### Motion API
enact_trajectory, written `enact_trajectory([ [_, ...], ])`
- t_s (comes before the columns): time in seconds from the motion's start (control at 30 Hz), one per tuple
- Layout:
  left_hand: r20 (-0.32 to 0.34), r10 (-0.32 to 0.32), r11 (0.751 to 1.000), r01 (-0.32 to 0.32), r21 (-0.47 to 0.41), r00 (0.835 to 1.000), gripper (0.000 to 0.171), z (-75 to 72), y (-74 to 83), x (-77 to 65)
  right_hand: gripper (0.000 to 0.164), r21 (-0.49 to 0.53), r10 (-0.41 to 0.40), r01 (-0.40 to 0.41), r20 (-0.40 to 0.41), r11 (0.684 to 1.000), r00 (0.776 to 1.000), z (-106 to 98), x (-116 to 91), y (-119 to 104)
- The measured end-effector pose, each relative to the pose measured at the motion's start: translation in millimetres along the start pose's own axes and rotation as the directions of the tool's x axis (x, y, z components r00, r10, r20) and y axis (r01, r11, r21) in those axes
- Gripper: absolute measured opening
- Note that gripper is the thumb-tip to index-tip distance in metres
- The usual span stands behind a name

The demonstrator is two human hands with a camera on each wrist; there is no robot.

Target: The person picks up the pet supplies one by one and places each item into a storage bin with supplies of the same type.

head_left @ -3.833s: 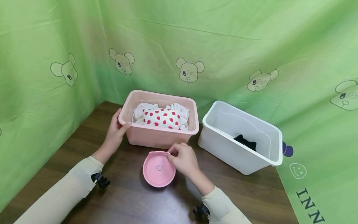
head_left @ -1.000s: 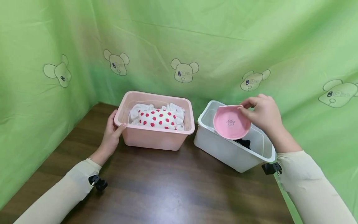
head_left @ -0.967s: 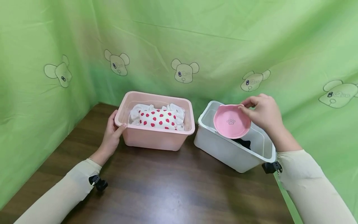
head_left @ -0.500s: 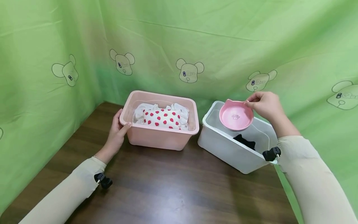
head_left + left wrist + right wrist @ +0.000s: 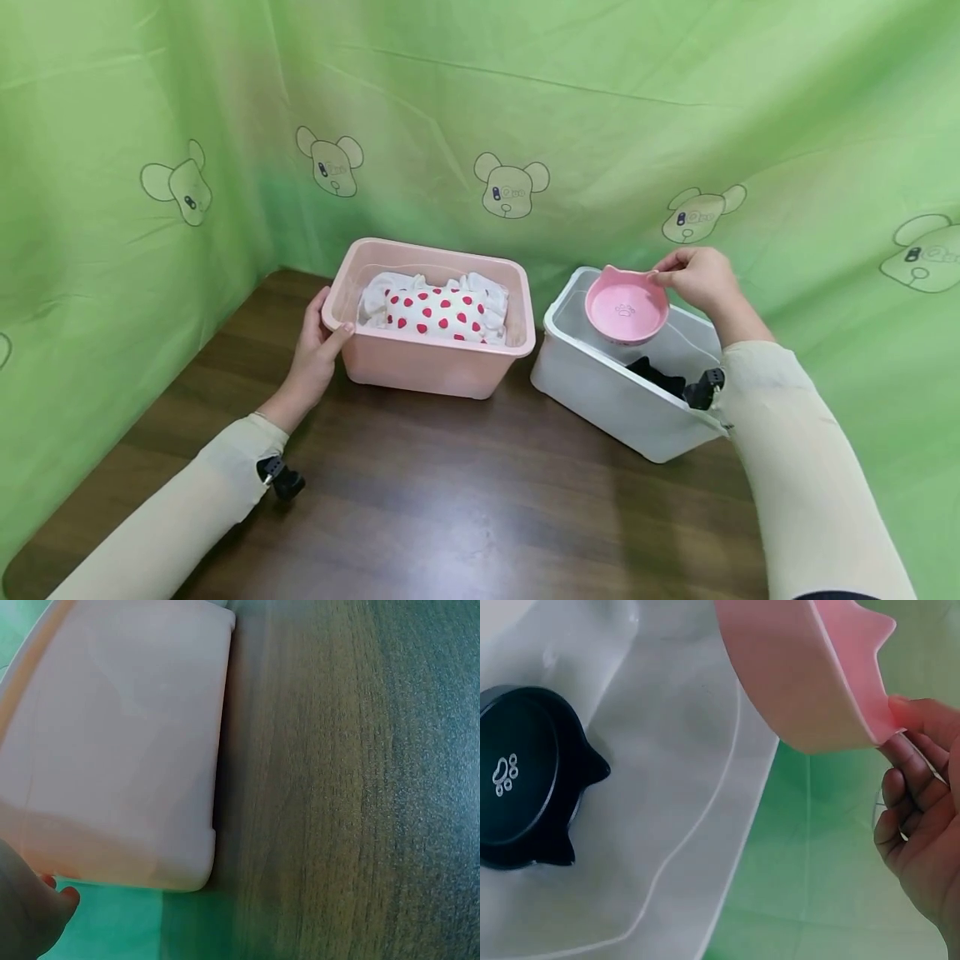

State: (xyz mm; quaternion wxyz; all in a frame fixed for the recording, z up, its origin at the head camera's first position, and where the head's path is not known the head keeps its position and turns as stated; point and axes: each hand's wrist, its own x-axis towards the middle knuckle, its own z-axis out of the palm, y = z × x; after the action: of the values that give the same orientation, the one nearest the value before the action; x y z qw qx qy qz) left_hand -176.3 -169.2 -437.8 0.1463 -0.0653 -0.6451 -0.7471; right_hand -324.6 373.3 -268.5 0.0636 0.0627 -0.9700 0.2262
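My right hand (image 5: pixel 699 279) pinches the eared rim of a pink cat-ear pet bowl (image 5: pixel 627 308) with a paw print inside. The bowl hangs tilted over the open white bin (image 5: pixel 611 408). Inside that bin lies a black cat-ear bowl (image 5: pixel 525 780), its paw print showing in the right wrist view. My left hand (image 5: pixel 311 358) grips the left end of a pink bin (image 5: pixel 420 368), thumb over the front rim. A white ruffled pillow with red strawberry-like spots (image 5: pixel 437 314) lies in the pink bin. The left wrist view shows the pink bin's side (image 5: pixel 112 742) close up.
Both bins stand side by side on a dark wooden table (image 5: pixel 420 500), a narrow gap between them. A green curtain (image 5: pixel 420 108) printed with mouse heads hangs right behind and around the table.
The pink bowl has gone from the table in front of the pink bin up and right to over the white bin. Recently it tilted flatter and shifted slightly. The left hand keeps its grip.
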Motion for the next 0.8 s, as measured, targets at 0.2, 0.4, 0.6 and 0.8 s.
enact_trajectory([
  [0.2,-0.003,-0.001,1.0,0.001,-0.005,1.0,0.072,-1.0,-0.5,-1.4,0.026,0.003,-0.011,0.011,0.001,1.0,1.0,21,8,9],
  [0.4,-0.002,0.005,1.0,-0.005,-0.008,1.0,0.072,-0.4,-2.0,-0.5,0.024,0.004,-0.007,0.007,0.005,1.0,1.0,34,8,12],
  [0.6,-0.009,0.013,1.0,-0.013,-0.009,1.0,0.072,0.6,-2.0,0.2,0.023,-0.007,-0.029,0.03,0.02,1.0,0.999,29,13,11],
  [0.8,-0.012,0.018,1.0,-0.018,-0.012,1.0,0.072,0.7,-1.8,0.9,0.022,0.005,-0.039,0.039,-0.019,0.999,0.999,23,22,11],
])
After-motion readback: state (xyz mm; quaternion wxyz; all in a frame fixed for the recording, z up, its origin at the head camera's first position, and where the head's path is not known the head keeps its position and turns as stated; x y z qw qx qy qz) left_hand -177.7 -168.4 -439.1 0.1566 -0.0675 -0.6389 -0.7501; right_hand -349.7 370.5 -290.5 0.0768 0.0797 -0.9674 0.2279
